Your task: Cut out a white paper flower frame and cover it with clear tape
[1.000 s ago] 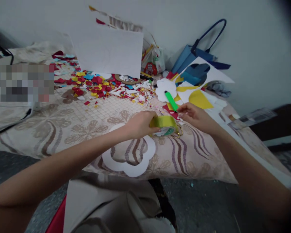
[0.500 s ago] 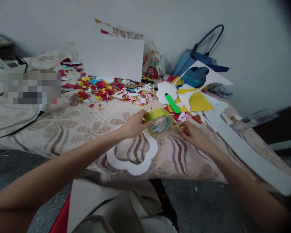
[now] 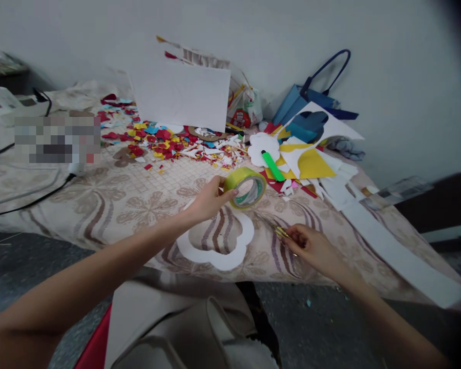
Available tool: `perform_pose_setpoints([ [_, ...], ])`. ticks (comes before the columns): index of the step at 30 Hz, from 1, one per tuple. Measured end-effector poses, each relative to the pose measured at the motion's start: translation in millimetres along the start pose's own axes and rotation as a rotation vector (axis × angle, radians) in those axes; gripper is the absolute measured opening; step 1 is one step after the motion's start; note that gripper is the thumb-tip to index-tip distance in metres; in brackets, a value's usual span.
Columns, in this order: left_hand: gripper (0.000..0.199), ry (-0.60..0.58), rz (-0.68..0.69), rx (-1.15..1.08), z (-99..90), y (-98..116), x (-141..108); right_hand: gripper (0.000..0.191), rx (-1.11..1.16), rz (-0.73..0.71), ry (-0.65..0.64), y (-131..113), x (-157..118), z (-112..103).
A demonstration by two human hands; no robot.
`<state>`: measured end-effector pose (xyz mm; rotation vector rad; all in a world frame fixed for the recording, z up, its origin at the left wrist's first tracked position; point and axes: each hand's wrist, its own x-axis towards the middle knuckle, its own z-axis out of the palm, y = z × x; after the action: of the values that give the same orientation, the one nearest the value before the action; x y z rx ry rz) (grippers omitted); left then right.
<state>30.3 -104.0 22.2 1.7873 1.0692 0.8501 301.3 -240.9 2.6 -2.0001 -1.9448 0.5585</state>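
Observation:
My left hand grips the near left side of a roll of yellowish clear tape, thumb on its face and fingers behind. The roll is upright, its green and white core turned towards me. To its right and nearer me, my right hand is closed around gold-handled scissors, their blades pointing left and away. A white flower-shaped paper ring lies on the patterned cloth below the tape, partly covered by my left hand and forearm.
Beyond the hands lie many red, yellow and white paper scraps. A green cutter or marker rests by a white paper flower. A white board and a blue bag stand at the wall. A paper strip runs along the right.
My right hand and the scissors have moved away from the tape roll, towards me. The roll has shifted slightly left in my left hand.

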Motion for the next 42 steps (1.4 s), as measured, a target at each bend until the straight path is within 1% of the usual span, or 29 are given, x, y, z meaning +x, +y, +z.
perform_pose_setpoints([
  [4, 0.025, 0.009, 0.024, -0.015, 2.7, -6, -4, 0.017, -0.005, 0.003, 0.022, -5, -1, 0],
  [7, 0.027, 0.03, 0.04, -0.033, 3.3, -6, -7, 0.019, -0.068, 0.004, -0.009, -11, -6, 2],
  [11, 0.024, 0.047, 0.058, -0.043, 3.2, -4, -10, 0.026, -0.207, -0.057, -0.064, -23, -7, 5],
  [16, 0.022, 0.059, 0.053, -0.018, 4.7, -4, -11, 0.027, -0.37, -0.121, -0.078, -41, 1, 6],
  [22, 0.025, 0.056, 0.051, -0.008, 6.8, -3, -11, 0.027, -0.434, -0.121, -0.056, -57, 13, 11],
  [27, 0.024, 0.058, 0.054, 0.01, 7.8, -4, -11, 0.031, -0.445, -0.097, -0.007, -66, 24, 19],
  [32, 0.023, 0.066, 0.051, 0.013, 8.0, -7, -10, 0.033, -0.495, -0.075, 0.006, -74, 28, 25],
  [37, 0.021, 0.064, 0.009, -0.003, 6.6, -4, -11, 0.034, -0.58, -0.081, -0.039, -78, 30, 24],
  [42, 0.02, 0.088, -0.035, -0.141, 5.4, -7, -8, 0.03, -0.575, -0.086, -0.075, -77, 32, 26],
])
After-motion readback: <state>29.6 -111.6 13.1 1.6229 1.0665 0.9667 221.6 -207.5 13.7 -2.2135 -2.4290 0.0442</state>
